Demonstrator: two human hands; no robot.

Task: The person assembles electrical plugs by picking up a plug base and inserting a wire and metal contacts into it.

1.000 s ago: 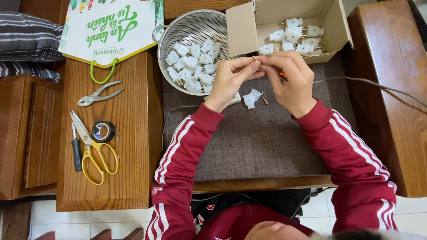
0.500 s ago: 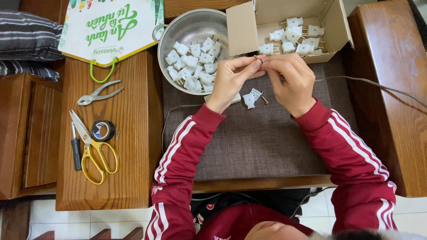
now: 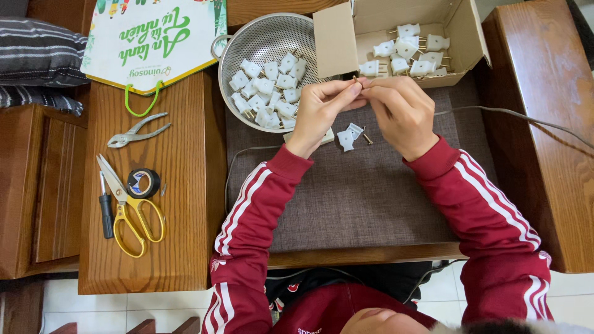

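On brown mat (image 3: 359, 198), wooden table (image 3: 179, 185) | both hands' grips pinch small metal part (image 3: 355, 79).

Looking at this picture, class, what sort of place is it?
Probably a home workspace for small hand assembly: a wooden table with pliers and scissors, and a metal colander and cardboard box both holding white plug parts, which both hands work beside.
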